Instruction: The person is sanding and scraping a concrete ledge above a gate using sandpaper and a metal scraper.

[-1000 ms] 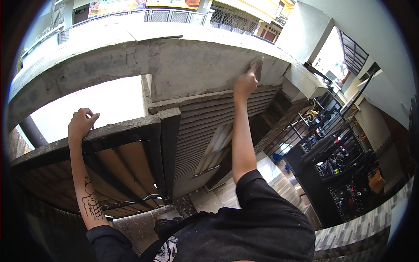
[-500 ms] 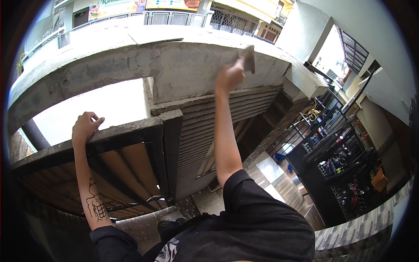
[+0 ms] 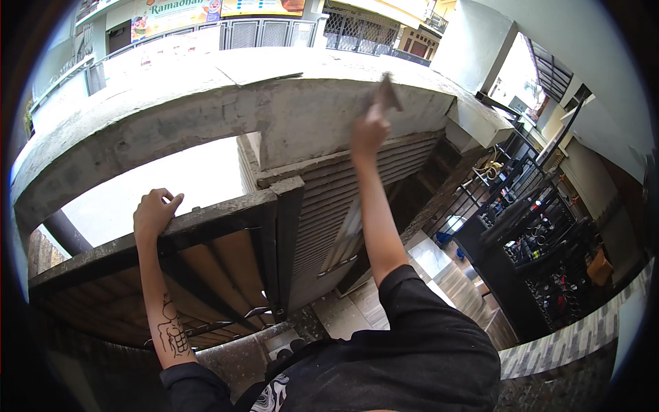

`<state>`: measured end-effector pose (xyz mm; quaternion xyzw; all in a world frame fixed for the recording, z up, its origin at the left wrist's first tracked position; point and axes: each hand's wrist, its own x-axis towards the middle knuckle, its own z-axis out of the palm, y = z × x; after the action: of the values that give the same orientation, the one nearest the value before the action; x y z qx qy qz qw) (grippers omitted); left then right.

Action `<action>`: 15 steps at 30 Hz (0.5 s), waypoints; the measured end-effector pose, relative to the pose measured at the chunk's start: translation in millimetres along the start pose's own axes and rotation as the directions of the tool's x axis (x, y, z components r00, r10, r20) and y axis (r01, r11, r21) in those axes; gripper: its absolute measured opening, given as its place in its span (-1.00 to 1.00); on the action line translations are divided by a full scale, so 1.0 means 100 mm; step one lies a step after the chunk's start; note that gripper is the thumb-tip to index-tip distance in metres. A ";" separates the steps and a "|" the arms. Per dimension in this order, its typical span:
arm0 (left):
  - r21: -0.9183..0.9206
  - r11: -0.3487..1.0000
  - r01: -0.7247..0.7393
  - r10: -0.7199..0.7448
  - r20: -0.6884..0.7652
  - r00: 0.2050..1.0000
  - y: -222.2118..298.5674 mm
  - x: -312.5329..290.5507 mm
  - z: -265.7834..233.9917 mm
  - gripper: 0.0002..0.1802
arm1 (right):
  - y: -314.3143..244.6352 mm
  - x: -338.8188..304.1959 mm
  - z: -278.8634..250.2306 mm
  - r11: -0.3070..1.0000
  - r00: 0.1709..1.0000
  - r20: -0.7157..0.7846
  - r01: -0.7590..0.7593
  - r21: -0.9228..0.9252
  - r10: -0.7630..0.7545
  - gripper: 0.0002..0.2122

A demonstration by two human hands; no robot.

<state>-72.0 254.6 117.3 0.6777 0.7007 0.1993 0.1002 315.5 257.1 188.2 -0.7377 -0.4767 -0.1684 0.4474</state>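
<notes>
My right hand point(image 3: 371, 137) grips a scraper point(image 3: 388, 95) with a triangular blade, blurred by motion. Its blade lies at the upper face of a grey plastered wall beam point(image 3: 302, 117), just below the top edge; whether it touches cannot be made out. My left hand point(image 3: 155, 211) rests on the rough top rail point(image 3: 220, 210) of a dark-framed panel. The fingers there are loosely bent, the thumb is apart, and nothing shows in them.
Below the beam are grey louvre slats point(image 3: 343, 196). A thin flat strip point(image 3: 271, 78) lies on the ledge. A white pillar point(image 3: 473, 44) rises at right. Further down stand a black rack point(image 3: 511, 275) with many small items and a tiled floor point(image 3: 432, 257).
The whole view has shifted, so the left hand and rail appear further right and lower. The scraper's blade has turned and tilted in my right hand, still near the beam's top edge.
</notes>
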 end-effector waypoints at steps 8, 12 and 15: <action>0.013 1.000 -0.024 0.024 -0.009 1.000 0.00 -0.03 -0.05 -0.55 | -0.20 -0.49 0.33 0.900 0.791 -0.441 0.421 -0.111 -0.424 -0.76; 0.009 0.997 -0.077 0.077 -0.029 0.997 0.10 0.04 -0.02 -0.54 | 0.18 0.19 -0.04 0.971 0.994 -0.106 -0.032 -0.238 0.007 -0.85; 0.030 0.997 -0.066 0.067 -0.029 0.997 0.00 -0.02 0.00 -0.55 | -0.01 -0.26 0.15 0.941 0.996 -0.072 0.032 -0.337 -0.059 -0.86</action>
<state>-71.8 252.8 117.3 0.6988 0.6822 0.2024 0.0729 299.5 255.2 163.5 -0.7845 -0.4394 -0.2871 0.3302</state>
